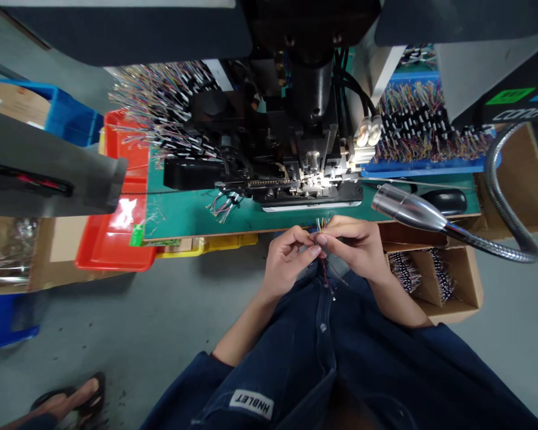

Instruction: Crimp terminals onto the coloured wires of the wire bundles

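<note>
Between my two hands, just in front of the green bench edge, is a small bundle of thin coloured wires (pixel 321 224). My left hand (pixel 289 257) pinches it with thumb and forefinger from the left. From the other side my right hand (pixel 355 243) grips the same bundle, its thumb close to the left thumb. Wire ends fan upward above the fingertips, while a few reddish and dark strands hang below against the dark blue work shirt. The fingers cover the bundle's middle. Beyond my hands stands a black crimping-type machine (pixel 314 179) with a lit metal working area.
A wire bundle (pixel 225 203) lies on the green bench (pixel 183 209). Wire heaps sit behind left and in a blue tray (pixel 430 167) at right. A gooseneck lamp (pixel 407 206) reaches in. Red trays (pixel 116 239) and a divided cardboard box (pixel 468 286) flank me. Someone's foot (pixel 87 394) shows lower left.
</note>
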A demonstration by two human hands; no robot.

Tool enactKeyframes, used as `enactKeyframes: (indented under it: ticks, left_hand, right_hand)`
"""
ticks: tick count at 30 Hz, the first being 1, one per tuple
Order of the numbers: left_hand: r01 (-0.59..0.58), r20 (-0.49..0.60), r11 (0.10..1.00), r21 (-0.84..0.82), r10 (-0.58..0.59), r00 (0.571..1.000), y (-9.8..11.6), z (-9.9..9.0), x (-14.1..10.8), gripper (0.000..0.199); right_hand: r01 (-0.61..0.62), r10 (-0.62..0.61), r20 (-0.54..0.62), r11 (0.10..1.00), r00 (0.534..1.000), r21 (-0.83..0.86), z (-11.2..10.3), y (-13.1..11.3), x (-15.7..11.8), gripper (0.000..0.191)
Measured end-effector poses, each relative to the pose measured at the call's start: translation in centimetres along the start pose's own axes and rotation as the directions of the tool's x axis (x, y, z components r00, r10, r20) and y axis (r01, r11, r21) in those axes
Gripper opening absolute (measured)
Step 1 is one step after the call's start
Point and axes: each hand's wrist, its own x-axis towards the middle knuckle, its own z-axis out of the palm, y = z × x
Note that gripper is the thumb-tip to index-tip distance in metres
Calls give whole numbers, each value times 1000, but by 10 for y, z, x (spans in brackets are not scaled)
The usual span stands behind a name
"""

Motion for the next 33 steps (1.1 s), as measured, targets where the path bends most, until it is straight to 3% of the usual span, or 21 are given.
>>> enactKeyframes:
  ticks: [6,15,20,23,27,31,33]
  left_hand:
    - [-42,40,992,121,37,999,11,1,-1,23]
    - [-30,-11,944,330,35,999,16,-5,2,24]
    - [-15,72,925,379,-14,997,17,-9,-2,25]
    - [6,68,943,334,-31,997,19,-9,-3,25]
    - [7,-9,959,284,-5,1000,20,-5,0,25]
    - [1,-45,980,200,9,999,20,2,8,29]
    - [19,-75,991,134,-9,997,18,5,11,34]
  right_hand:
    - [29,-31,-79,999,996,-28,7,-6,5,10]
    - [27,-20,51,989,998,-143,-7,0,0,13]
    - [-17,8,-72,993,997,-119,-4,-2,4,11]
    - [-60,48,-137,995,989,-84,2,-6,8,20]
    - [-64,50,-130,992,990,-107,9,-12,10,29]
    - [-61,49,-141,995,989,-83,10,-13,8,17]
    - [-111,105,-132,993,986,-34,9,-11,6,25]
